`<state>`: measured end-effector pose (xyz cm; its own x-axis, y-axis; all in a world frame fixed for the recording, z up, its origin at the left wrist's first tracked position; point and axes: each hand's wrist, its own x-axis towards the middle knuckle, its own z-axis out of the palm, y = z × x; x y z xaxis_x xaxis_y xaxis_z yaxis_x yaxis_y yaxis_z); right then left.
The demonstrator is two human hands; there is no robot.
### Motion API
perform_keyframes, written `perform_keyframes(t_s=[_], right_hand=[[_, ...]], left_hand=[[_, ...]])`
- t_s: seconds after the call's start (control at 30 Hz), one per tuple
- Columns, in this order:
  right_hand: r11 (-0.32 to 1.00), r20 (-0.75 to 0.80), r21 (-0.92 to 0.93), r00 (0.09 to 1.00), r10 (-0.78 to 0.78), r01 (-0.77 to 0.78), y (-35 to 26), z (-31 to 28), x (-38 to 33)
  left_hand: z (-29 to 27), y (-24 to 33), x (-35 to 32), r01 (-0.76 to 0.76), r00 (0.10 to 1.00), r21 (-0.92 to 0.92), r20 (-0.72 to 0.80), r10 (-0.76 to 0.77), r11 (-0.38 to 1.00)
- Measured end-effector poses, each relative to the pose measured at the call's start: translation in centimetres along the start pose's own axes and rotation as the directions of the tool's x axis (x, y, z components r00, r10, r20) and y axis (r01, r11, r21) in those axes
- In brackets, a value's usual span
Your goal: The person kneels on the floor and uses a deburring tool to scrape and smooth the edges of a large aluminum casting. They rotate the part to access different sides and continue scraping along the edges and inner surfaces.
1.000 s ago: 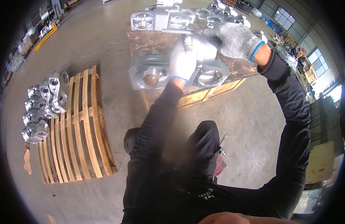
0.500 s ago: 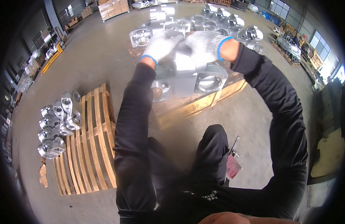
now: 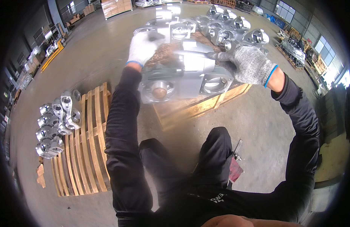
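A large silver metal casting (image 3: 197, 65) with round bored openings lies on the near side of a wooden pallet crate (image 3: 216, 99). My right hand (image 3: 252, 65), in a grey knitted glove with a blue cuff, is at the casting's right end. Its fingers reach left toward the top of the part, apart from one another. My left hand (image 3: 144, 47), in a white glove, is over the crate's left side, beyond the near casting. Its fingers stretch toward another casting (image 3: 180, 31) behind; motion blurs them slightly, and contact is unclear. Neither hand visibly holds anything.
More silver castings (image 3: 241, 24) crowd the crate's far right. Left of me, a slatted wooden pallet (image 3: 92, 130) carries several smaller castings (image 3: 55, 128). A red object (image 3: 235, 169) lies on the floor by my right leg. Boxes (image 3: 116, 7) stand far back.
My hands, close together above the near casting before, have moved apart. The left went left; the right went right and down, uncovering the casting's top.
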<state>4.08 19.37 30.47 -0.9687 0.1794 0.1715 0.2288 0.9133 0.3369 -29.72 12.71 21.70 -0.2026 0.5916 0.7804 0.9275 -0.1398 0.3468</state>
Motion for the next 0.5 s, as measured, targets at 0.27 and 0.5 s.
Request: perform_keyframes(t_s=[0.27,0.5], right_hand=[[0.922,-0.150,-0.382,0.989,0.006,-0.063,0.2,-0.2,2.0],[0.915,-0.174,-0.397,0.974,-0.146,0.066,0.5,1.1,4.7]], left_hand=[[-1.0,-4.9,-10.3,0.394,0.892,0.145,0.178,-0.416,0.908],[0.3,-5.0,-13.0,0.471,0.801,-0.151,0.486,-0.350,0.869]])
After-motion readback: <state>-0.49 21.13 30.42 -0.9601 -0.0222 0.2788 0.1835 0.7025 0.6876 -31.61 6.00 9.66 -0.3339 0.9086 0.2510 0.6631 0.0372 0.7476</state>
